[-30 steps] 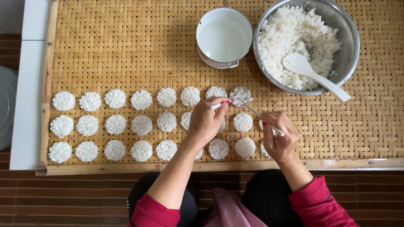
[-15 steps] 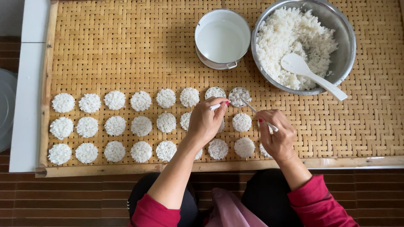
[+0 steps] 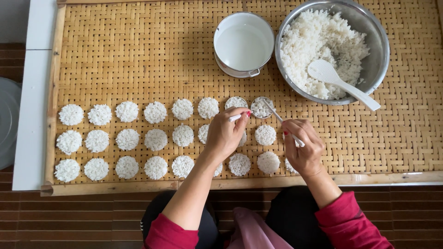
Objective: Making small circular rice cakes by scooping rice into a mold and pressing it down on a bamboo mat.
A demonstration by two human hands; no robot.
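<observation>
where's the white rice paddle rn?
Head view, upper right: the white rice paddle lies in the steel bowl of rice, handle over the rim, right of the white pot.

- A white pot of clear liquid [image 3: 243, 45] stands well beyond the hands, straight above them.
- A steel bowl of cooked rice [image 3: 333, 50] sits beyond and to the right of the hands, touching the pot's side.
- A white rice paddle [image 3: 340, 83] lies in that bowl, handle pointing lower right.
- A grey round lid [image 3: 8, 121] shows far to the left of the hands, off the white table edge [image 3: 32, 115].
- Dark slatted flooring [image 3: 83, 221] runs below the hands.
</observation>
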